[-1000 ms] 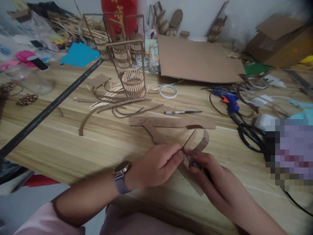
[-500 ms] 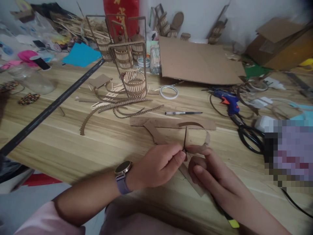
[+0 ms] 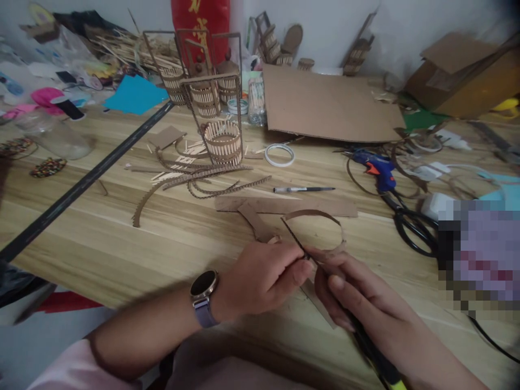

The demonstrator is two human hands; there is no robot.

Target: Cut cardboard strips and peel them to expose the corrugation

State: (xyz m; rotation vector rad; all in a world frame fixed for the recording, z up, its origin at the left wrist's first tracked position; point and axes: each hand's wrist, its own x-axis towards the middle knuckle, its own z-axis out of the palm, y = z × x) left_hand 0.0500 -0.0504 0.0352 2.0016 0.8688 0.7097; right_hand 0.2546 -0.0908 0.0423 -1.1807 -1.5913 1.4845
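My left hand [image 3: 268,276], with a watch [image 3: 204,286] on its wrist, pinches a thin brown cardboard strip [image 3: 312,212] that curls in a loop above the fingers. Close beside it, my right hand [image 3: 353,287] is closed around a black and yellow tool [image 3: 376,352], whose tip is hidden near the strip. Both hands nearly meet. Under them lie flat cardboard strips, one [image 3: 319,303] slanting below and another [image 3: 284,206] behind. A pen [image 3: 304,189] rests farther back.
Stick baskets [image 3: 223,143] with tall handles stand at the back centre. A cardboard sheet [image 3: 333,103] lies behind. Blue glue gun [image 3: 377,170] and black scissors [image 3: 416,230] are on the right. A long black strip [image 3: 89,176] crosses the left side. Notched strips [image 3: 148,200] lie left of centre.
The strip's upright end has tilted left. My right hand has brought the black and yellow tool up against the strip, and more of the tool shows below the hand.
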